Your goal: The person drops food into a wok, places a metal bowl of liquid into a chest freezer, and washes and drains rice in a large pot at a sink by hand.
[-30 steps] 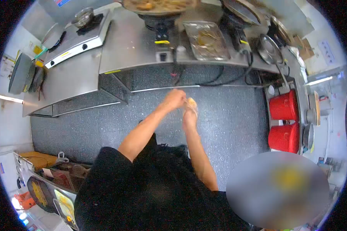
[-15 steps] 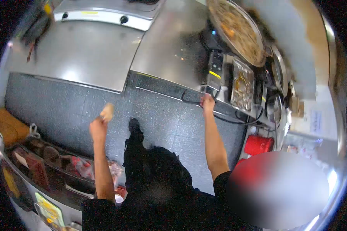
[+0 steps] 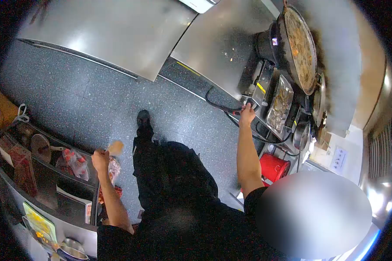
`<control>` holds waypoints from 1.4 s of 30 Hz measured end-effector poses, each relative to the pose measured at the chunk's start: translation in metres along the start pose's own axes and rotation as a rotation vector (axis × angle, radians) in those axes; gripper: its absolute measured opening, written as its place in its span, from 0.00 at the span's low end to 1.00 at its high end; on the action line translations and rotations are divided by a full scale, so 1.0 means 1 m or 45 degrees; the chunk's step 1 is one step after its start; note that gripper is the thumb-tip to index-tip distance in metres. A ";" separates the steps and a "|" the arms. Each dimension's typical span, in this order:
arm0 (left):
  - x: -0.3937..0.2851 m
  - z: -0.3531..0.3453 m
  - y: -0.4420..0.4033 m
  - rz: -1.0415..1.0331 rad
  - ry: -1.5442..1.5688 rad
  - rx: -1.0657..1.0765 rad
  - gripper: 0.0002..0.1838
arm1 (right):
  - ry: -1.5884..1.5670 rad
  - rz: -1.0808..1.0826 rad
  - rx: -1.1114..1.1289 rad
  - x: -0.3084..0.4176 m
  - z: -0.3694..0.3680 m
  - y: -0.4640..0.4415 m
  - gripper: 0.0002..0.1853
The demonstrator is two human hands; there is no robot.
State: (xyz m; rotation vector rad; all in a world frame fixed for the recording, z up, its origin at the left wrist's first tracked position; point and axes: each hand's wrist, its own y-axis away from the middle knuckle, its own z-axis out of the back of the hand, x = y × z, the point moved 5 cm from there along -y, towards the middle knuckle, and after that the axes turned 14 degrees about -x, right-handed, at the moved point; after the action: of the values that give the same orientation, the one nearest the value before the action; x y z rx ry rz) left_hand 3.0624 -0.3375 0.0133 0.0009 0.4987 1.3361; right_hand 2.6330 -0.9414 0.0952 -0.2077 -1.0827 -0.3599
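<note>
My left hand (image 3: 100,160) is closed around one end of a short tan, flat object (image 3: 115,148), which looks like wood and is slightly blurred. It is held over the floor, beside the dark open drawer unit. On the right, the fingers of my right hand (image 3: 247,115) are closed at a small dark knob (image 3: 250,103) on the front of a gas burner. A black hose (image 3: 222,107) with a red band runs up to the burner right beside those fingers. Behind it a large round pan (image 3: 301,51) of brownish food stands on a black stove.
A foil-lined tray (image 3: 279,106) sits beside the burner, with another pan (image 3: 302,135) further along. Under the counter stands a red container (image 3: 273,168). Bagged items (image 3: 76,163) and a round lid (image 3: 40,147) fill the drawer unit. Steel counters (image 3: 113,39) lie ahead.
The view has turned and shifted. My left hand has come down and left with the tan object, nearer the drawer unit. My right hand remains at the burner front.
</note>
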 end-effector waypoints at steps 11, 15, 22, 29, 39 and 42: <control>-0.015 -0.012 -0.017 -0.076 -0.035 0.016 0.12 | 0.270 0.117 -0.205 0.009 -0.001 0.006 0.19; -0.026 -0.004 -0.017 -0.102 0.095 0.038 0.10 | 0.241 0.094 -0.173 0.006 0.002 0.004 0.18; -0.057 -0.006 -0.019 -0.037 0.157 0.114 0.08 | 0.431 0.158 -0.242 -0.008 0.008 -0.013 0.23; -0.100 -0.010 -0.015 -0.261 0.226 0.083 0.07 | 0.456 0.178 -0.230 0.016 0.008 0.006 0.21; -0.105 -0.012 0.002 -0.294 0.179 0.051 0.07 | -0.239 -0.260 0.053 -0.014 0.001 -0.007 0.16; -0.108 -0.026 0.007 -0.397 0.162 0.038 0.07 | -0.544 -0.498 0.152 0.000 -0.003 0.010 0.16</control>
State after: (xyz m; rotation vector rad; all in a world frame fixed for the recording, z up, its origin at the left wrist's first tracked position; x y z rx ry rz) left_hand 3.0314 -0.4434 0.0299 -0.1328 0.6003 1.0267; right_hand 2.6396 -0.9332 0.0939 0.0410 -1.5680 -0.6166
